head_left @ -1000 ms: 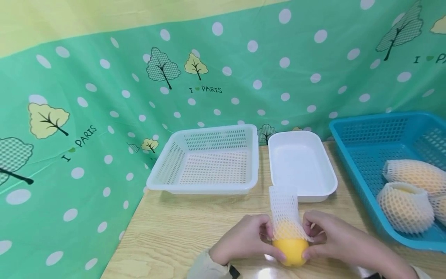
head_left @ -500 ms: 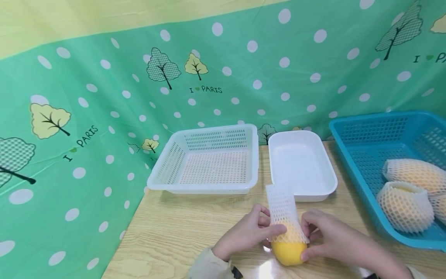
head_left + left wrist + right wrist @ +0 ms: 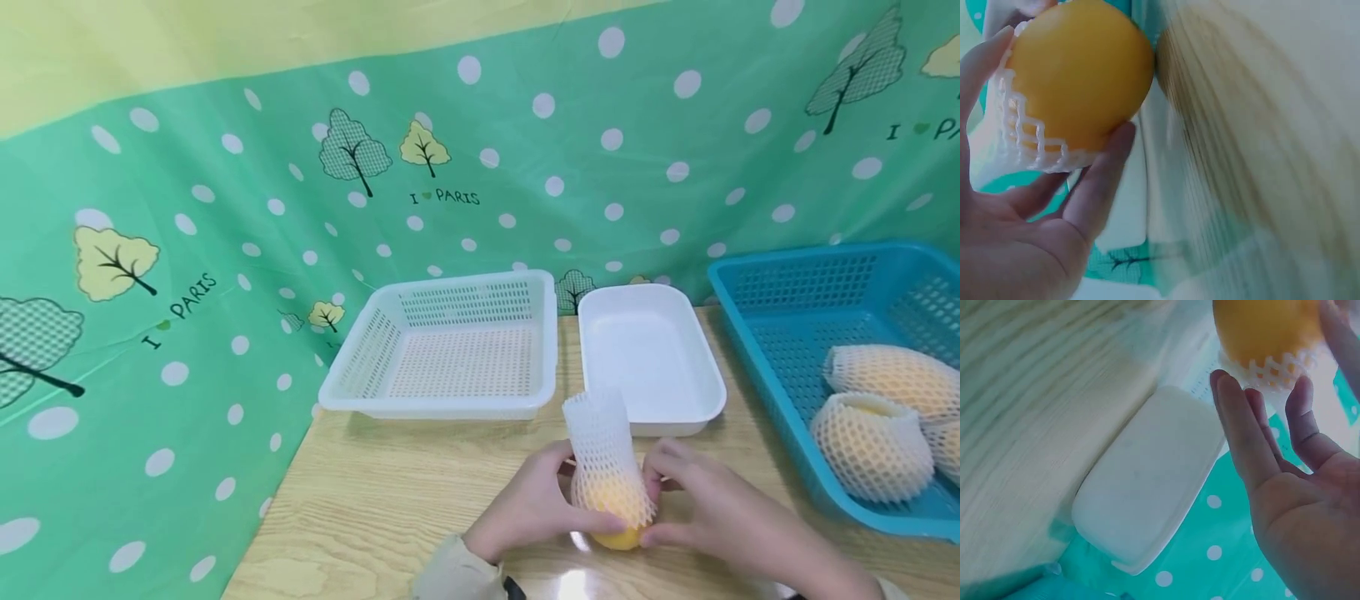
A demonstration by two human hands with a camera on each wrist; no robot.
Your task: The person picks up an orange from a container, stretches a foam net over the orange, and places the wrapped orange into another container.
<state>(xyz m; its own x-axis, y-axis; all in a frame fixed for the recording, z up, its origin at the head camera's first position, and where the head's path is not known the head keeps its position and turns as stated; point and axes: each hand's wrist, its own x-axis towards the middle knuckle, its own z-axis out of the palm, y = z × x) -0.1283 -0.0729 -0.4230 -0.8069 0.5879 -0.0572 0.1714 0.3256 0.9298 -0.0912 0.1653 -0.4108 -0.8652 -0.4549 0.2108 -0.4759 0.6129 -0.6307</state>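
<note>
A smooth, round orange (image 3: 1085, 75) sits at the table's front, its upper part inside a white foam fruit net (image 3: 600, 433). The long loose end of the net stands up and leans left. My left hand (image 3: 536, 504) grips the orange from the left, thumb across its near side, fingers behind the net. On the right, my right hand (image 3: 712, 508) pinches the lower edge of the net, its thumb against the fruit. In the left wrist view, the bare underside of the orange shows below the zigzag net edge. The right wrist view shows the same edge near my right fingertips (image 3: 1229, 387).
Behind the hands stand a white slotted basket (image 3: 442, 404) and a smaller white tray (image 3: 652, 358). A blue basket (image 3: 780, 417) at the right holds several net-wrapped fruits (image 3: 873, 450). A green dotted cloth (image 3: 450, 133) hangs behind the wooden table (image 3: 360, 500).
The net has come further down over the orange, leaving less of it bare. Fruit and net have shifted slightly left and tilted. My left thumb has moved onto the near side.
</note>
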